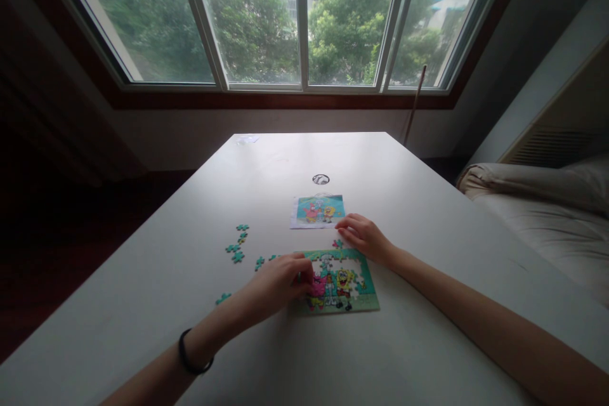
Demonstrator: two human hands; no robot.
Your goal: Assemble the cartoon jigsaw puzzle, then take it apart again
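Observation:
A partly built cartoon jigsaw puzzle (345, 282) lies on the white table (295, 342). My left hand (280, 279) rests curled on the puzzle's left edge, fingers pressed onto the pieces there. My right hand (364, 235) lies just beyond the puzzle's far right corner, fingers bent down beside a loose teal piece (337, 243). Whether it holds that piece I cannot make out. A small reference picture (318, 210) of the same cartoon lies farther back. Several loose teal pieces (236, 248) are scattered to the left of the puzzle.
A round cable hole (320, 179) sits in the table beyond the picture. A beige cushioned seat (537, 216) stands at the right. A wide window (295, 19) fills the far wall, and a thin stick (415, 101) leans below it.

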